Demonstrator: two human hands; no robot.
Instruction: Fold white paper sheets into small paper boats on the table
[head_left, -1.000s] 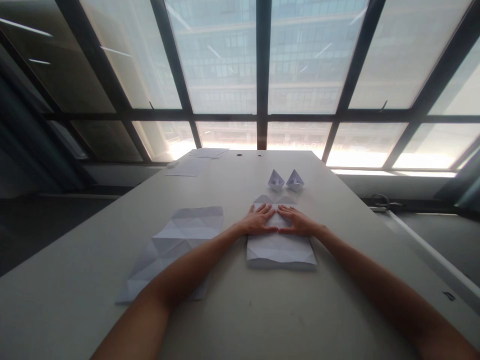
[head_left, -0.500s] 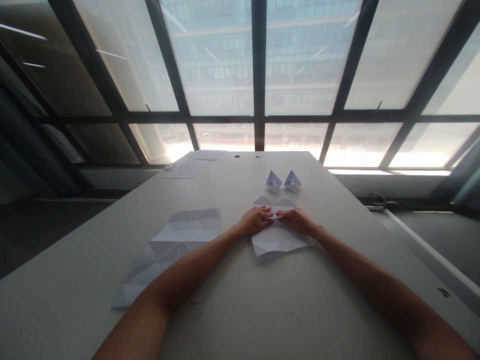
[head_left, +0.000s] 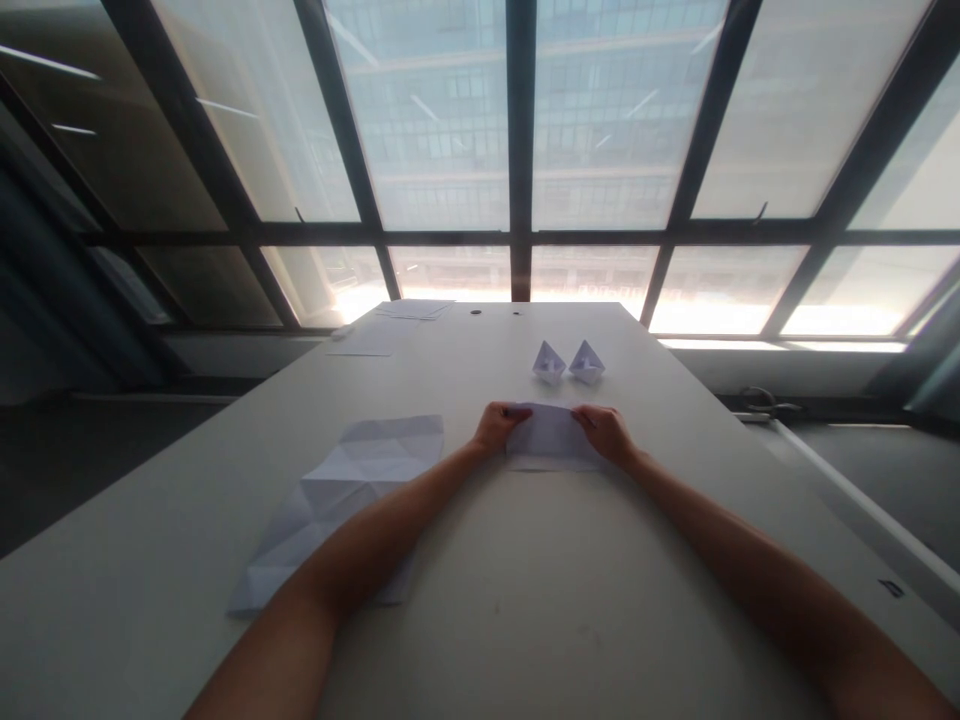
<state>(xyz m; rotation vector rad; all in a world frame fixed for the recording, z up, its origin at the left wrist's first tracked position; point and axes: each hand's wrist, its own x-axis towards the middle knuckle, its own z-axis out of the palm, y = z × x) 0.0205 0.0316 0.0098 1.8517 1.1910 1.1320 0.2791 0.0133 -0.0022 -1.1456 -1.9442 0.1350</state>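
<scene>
A folded sheet of white paper (head_left: 553, 436) stands tilted up from the table between my hands, its near edge low by the tabletop. My left hand (head_left: 501, 426) pinches its left upper corner, the thumb on the near face. At the opposite corner my right hand (head_left: 606, 434) grips the sheet in the same way. Just beyond it two small folded paper boats stand side by side, the left boat (head_left: 549, 364) and the right boat (head_left: 586, 363). A large creased paper sheet (head_left: 360, 462) lies at the left, partly hidden under my left forearm.
Several flat white sheets (head_left: 367, 338) lie at the far left of the white table (head_left: 480, 620). Two small dark spots mark the table's far end. Tall windows with dark frames (head_left: 520, 150) stand behind it. A white rail (head_left: 862, 490) runs along the right.
Both hands, earlier flat on the paper with fingers pressing a fold, now grip its two side corners. The paper's near part has been lifted, so it looks shorter and tilted up.
</scene>
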